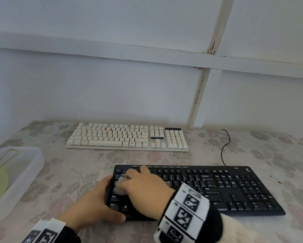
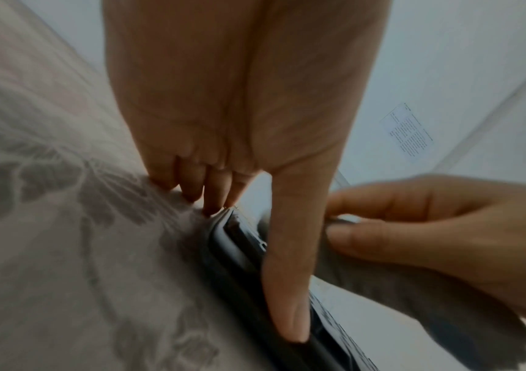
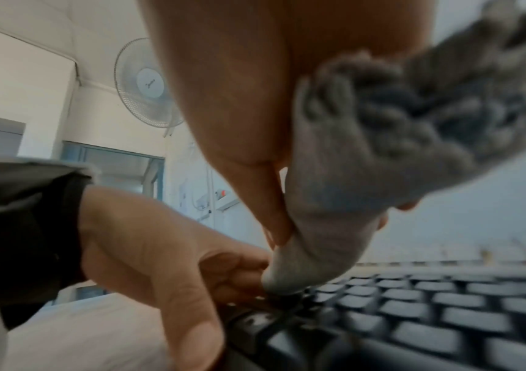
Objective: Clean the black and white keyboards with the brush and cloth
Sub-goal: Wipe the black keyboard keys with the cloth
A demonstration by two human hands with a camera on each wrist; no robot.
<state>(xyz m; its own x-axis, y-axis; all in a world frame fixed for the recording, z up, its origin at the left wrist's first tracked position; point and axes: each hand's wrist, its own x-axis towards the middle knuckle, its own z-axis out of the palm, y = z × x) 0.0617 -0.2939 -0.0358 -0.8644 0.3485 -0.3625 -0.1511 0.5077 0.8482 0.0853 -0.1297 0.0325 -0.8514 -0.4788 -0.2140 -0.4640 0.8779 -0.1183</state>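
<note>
— What stage is this?
— Wiping the black keyboard. The right hand pinches the grey cloth onto its left-end keys; the left hand clamps that end.
— Next?
— Probably working rightward along it. It lies lengthwise across the table, the white keyboard behind.

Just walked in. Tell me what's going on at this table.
A person is cleaning the black keyboard at the front of the floral-covered table. Their right hand presses a grey fuzzy cloth onto the keys at its left end, while the left hand grips that end's edge to steady it. The white keyboard lies untouched further back. A clear plastic tub sits at the left.
</note>
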